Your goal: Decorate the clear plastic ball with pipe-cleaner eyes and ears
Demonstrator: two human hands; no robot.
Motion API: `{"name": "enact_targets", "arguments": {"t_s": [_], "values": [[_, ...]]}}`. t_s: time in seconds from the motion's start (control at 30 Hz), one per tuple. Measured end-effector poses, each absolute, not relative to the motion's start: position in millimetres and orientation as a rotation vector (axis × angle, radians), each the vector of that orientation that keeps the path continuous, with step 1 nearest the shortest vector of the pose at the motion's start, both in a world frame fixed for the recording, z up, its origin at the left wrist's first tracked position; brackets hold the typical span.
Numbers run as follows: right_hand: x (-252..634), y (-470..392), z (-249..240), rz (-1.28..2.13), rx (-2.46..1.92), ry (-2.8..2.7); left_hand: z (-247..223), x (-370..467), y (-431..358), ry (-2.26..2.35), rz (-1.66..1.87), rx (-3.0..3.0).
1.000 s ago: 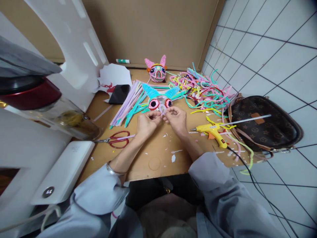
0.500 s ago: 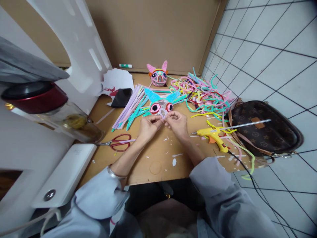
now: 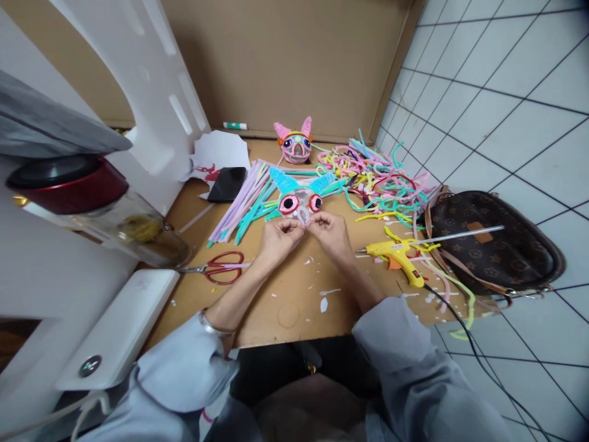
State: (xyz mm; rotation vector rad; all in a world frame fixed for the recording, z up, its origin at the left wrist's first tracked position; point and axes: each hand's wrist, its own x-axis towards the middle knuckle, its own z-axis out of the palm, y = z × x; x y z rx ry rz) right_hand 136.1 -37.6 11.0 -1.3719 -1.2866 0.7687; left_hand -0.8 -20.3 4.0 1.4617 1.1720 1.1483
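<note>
Between my two hands is a short lilac pipe cleaner, bent into a small loop. My left hand pinches one side of it and my right hand pinches the other. Just behind my fingertips lies a mask-like animal head with blue fuzzy ears and black pupils in pink and red eyes. The loop overlaps the lower front of this head; whether it touches cannot be made out. A finished-looking round head with pink ears sits farther back.
Straight pipe cleaners lie left of the head, a tangled heap behind right. A yellow glue gun and brown bag are at right. Red-handled scissors, a phone, a white power bank and a glass bottle stand left.
The lilac loop and both hands have shifted slightly down toward me, and the loop looks narrower. The animal head keeps its place.
</note>
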Motion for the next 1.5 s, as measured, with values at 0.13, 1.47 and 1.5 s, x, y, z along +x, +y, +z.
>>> {"name": "enact_targets", "arguments": {"t_s": [0.13, 1.47, 1.5], "values": [[136, -37, 13, 0.66, -1.379, -1.265, 3, 0, -21, 1.214, 1.166, 1.54], [133, -16, 13, 0.338, -1.26, -1.389, -2, -3, -17, 1.343, 1.213, 1.769], [133, -16, 13, 0.331, -1.262, -1.395, -2, -3, -17, 1.352, 1.211, 1.771]]}}
